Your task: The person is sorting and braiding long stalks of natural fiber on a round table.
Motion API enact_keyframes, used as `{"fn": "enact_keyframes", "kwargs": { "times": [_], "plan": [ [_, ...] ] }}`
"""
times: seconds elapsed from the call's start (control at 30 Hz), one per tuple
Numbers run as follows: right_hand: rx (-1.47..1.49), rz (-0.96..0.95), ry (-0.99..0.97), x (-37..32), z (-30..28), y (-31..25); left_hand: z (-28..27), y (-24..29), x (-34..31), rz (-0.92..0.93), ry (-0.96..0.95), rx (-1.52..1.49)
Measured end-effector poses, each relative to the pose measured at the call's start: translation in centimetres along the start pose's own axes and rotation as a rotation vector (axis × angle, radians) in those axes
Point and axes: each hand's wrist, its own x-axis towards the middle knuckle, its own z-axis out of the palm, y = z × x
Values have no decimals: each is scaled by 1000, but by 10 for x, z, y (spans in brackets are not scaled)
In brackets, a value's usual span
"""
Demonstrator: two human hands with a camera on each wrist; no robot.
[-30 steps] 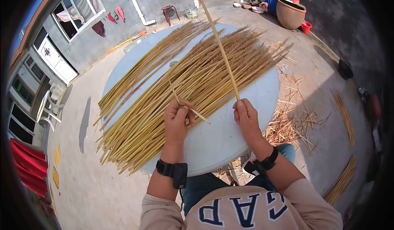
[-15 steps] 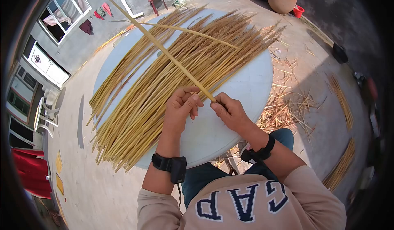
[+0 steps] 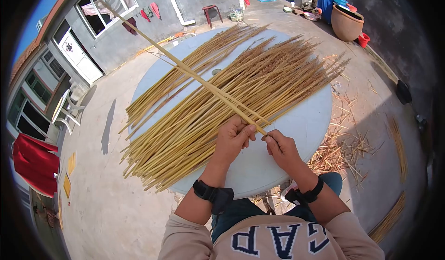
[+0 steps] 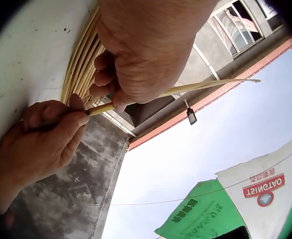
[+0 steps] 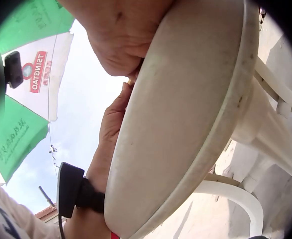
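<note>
A long straw-coloured reed stalk (image 3: 199, 78) slants up and left over the table (image 3: 252, 172), its cut end between the two hands. My right hand (image 3: 283, 151) pinches that end between thumb and fingers. Just up the stalk, my left hand (image 3: 232, 142) has its fingers curled at it; in the left wrist view the left hand (image 4: 141, 55) pinches the stalk (image 4: 102, 109). A thin pale strip (image 3: 252, 113) lies close alongside the stalk, across the pile of stalks (image 3: 185, 139). In the right wrist view the tabletop (image 5: 181, 114) hides most of the fingers.
A smaller row of stalks (image 3: 148, 95) lies along the table's far left. Reddish scraps (image 3: 343, 151) litter the ground to the right, near two bundles, one of them a stalk bundle (image 3: 389, 216). A clay pot (image 3: 347, 23) and a stool (image 3: 212, 14) stand farther off.
My left hand let go of a pale strip, which showed above the pile, then came to the stalk. My right hand swung the stalk over to the left.
</note>
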Motion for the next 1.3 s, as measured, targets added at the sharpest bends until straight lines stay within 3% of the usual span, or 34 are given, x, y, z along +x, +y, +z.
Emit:
{"fn": "enact_keyframes", "kwargs": {
  "times": [0.3, 0.47, 0.73, 0.83, 0.9, 1.03, 1.13, 1.23, 1.3],
  "plan": [
    [33, 96, -29, -1, -8, 3, -3, -4, 1, -36, -36, -7],
    [373, 194, -191, 2, -17, 3, -2, -8, 1, -4, -23, -34],
    [531, 261, -301, 0, -22, 3, -1, -6, -2, 37, -35, 14],
    [480, 185, -237, 2, -14, 7, 2, -5, -1, 49, 24, 16],
    [256, 8, -94, 1, -8, 8, 1, -7, -1, 23, 42, 35],
    [209, 57, -44, 0, -9, 11, 5, -3, -3, 22, 24, 66],
    [411, 219, 55, 4, -18, 16, 7, 1, -5, 35, -19, -12],
    [846, 264, 371, 5, -24, 14, 0, 2, -11, 27, -72, -48],
    [951, 286, 471, 7, -25, 17, 0, -2, -12, 56, -364, 18]
  ]
}}
